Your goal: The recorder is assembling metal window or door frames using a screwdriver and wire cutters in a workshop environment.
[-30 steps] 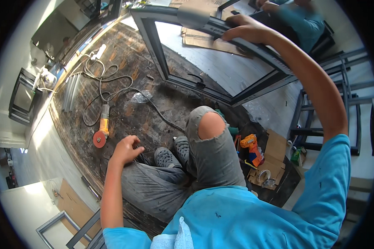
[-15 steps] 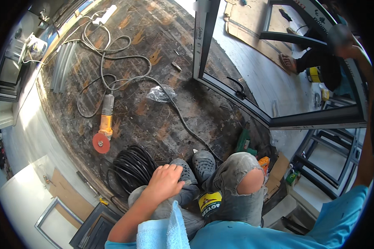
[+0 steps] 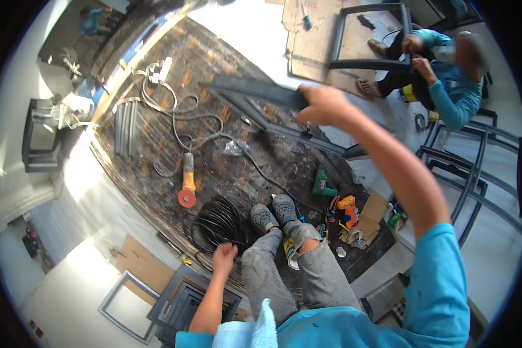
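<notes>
My right hand [image 3: 325, 105] is closed around the upper edge of a dark grey window frame [image 3: 255, 94], which stands tilted on the floor ahead of me. The frame's lower bar, with a black handle on it, shows below. My left hand [image 3: 224, 257] hangs beside my knee with its fingers curled in and nothing visible in them. Just past it lies a coil of black cord [image 3: 217, 223]; I cannot tell whether they touch. An angle grinder [image 3: 188, 181] with a red disc rests left of the coil.
A grey cable [image 3: 174, 110] loops across the floor to a white power strip [image 3: 165, 69]. A green drill [image 3: 323, 184] and an orange tool [image 3: 348, 210] lie right of my feet. At the far right a co-worker [image 3: 455, 87] handles another frame [image 3: 335, 40] over cardboard. More frames [image 3: 475, 168] stand nearby.
My left hand has left my knee and come down by the black coil. My right arm has swung inward, and the window frame has turned and tipped toward me. The view has shifted.
</notes>
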